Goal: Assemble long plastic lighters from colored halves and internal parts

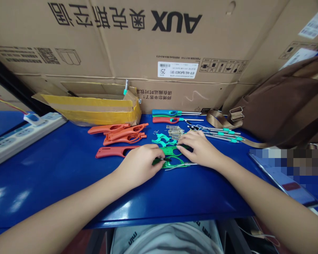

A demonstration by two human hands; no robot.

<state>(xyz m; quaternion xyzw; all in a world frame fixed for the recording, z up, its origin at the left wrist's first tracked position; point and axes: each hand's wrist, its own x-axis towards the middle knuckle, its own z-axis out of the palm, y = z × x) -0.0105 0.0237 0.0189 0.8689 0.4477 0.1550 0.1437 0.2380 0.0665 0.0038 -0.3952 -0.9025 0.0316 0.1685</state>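
My left hand point(140, 163) rests on the blue table point(55, 176) with its fingers curled on the left end of a green lighter shell point(172, 162). My right hand point(200, 148) lies over the same shell from the right, fingers pressed down on its upper half point(172, 151). A thin metal wire sticks out to the right under that hand. Just behind the hands lie small teal trigger pieces point(163, 139) and clear plastic tubes point(175, 131).
Several orange-red lighter shells point(122, 135) lie to the left. Assembled lighters point(175, 113) and metal nozzle rods point(222, 135) lie behind. A yellow-taped cardboard box point(95, 107), a power strip point(18, 135), a brown bag point(286, 106) and a phone point(283, 176) ring the area.
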